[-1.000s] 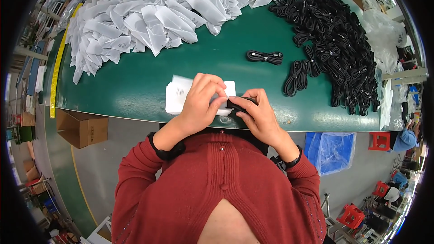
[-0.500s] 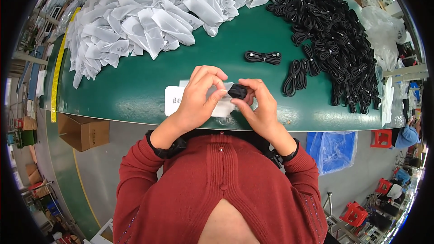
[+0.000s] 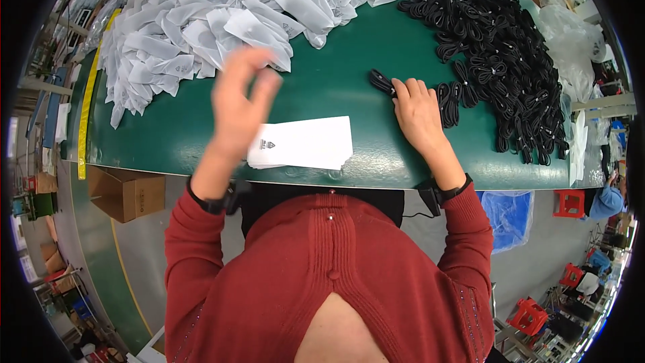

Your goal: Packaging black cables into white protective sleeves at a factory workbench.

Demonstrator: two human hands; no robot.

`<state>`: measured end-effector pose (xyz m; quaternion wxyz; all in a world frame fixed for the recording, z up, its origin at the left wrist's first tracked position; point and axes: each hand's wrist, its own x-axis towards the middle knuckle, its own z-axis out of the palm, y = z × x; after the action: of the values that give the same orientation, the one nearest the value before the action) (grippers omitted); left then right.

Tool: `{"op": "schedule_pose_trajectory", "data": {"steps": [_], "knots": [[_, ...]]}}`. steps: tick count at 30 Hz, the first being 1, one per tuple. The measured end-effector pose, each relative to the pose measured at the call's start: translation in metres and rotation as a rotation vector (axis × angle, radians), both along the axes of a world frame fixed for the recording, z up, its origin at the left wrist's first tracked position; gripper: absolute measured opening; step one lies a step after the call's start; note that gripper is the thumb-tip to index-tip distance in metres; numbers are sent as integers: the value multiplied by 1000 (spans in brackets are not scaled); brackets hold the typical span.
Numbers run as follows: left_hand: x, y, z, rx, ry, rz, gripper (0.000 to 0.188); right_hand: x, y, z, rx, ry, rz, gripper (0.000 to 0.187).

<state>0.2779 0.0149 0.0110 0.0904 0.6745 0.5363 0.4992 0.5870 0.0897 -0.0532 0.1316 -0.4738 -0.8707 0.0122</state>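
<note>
Blurred by motion, my left hand (image 3: 238, 104) is in the air near the lower edge of the pile of white pouches (image 3: 195, 40). Its thumb and fingers are apart, and nothing shows between them. My right hand (image 3: 418, 111) has its fingers over the right end of a bundled black cable (image 3: 382, 83), whose left end sticks out tilted. In front of me, between the hands, lies a flat stack of white pouches (image 3: 309, 140) with small dark print. Another black cable bundle (image 3: 449, 104) sits just right of my right hand.
A large heap of black cable bundles (image 3: 497, 70) covers the right of the green table (image 3: 329, 87). Yellow tape (image 3: 87, 107) runs along its left side. Below the table are an open cardboard box (image 3: 127, 195) and a blue plastic-lined bin (image 3: 507, 218).
My hands have parted. The left moved up and left toward the pouch pile, and the black item they held is gone from them. My right hand moved right onto the single cable bundle, now tilted.
</note>
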Motion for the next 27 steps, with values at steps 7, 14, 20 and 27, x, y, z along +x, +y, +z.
{"op": "schedule_pose_trajectory", "data": {"steps": [7,14,20,27], "knots": [[64,-46,-59,-137,218,-356,17,-8,-55,0,-391,684,28,44],[63,-48,-67,-233,93,-301,11,-9,-95,25,-195,507,172,46],[66,-53,-60,-431,-226,-224,10,-5,-96,31,-92,380,328,46],[64,-52,-52,-126,30,-407,14,-6,-91,22,-768,614,229,45]]}}
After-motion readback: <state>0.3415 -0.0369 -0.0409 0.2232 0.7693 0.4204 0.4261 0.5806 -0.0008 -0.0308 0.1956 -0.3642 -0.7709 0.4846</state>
